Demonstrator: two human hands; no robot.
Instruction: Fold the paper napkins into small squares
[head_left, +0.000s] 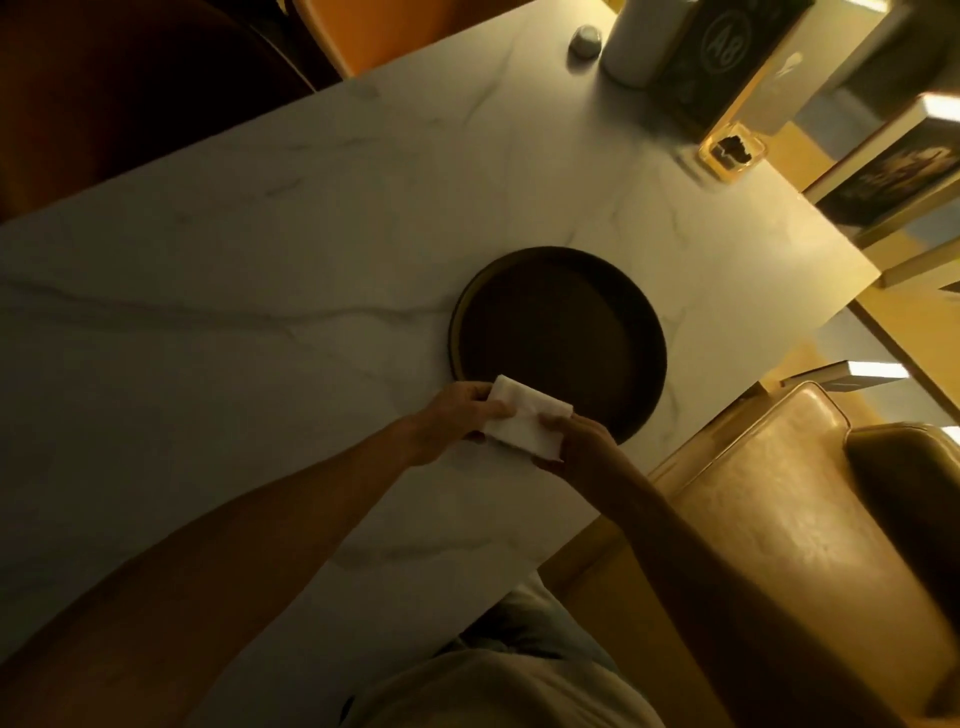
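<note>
A white paper napkin (524, 422), already folded into a small rectangle, is held between both hands just above the near rim of a dark round tray (558, 338). The left hand (457, 415) grips the napkin's left end: its fingers (496, 410) are closed narrowly on the paper, the thumb lying across the top face and the other fingers tucked underneath, where they are mostly hidden. The right hand (584, 447) pinches the right end, with its fingers curled over the near right corner and pressed shut on it. The middle of the napkin shows bare between the two hands, and its far left corner sticks out past the left hand's knuckles toward the tray. Whether the napkin touches the tray rim or hangs slightly above it cannot be told.

The tray sits on a pale marble-patterned table (260, 291). Well apart from the hands, at the far corner of the table, stand a white cylinder (634, 41), a dark box (722, 57) just beside it, and a small clear glass dish (732, 150). A tan leather chair (779, 519) stands near the table's right edge.
</note>
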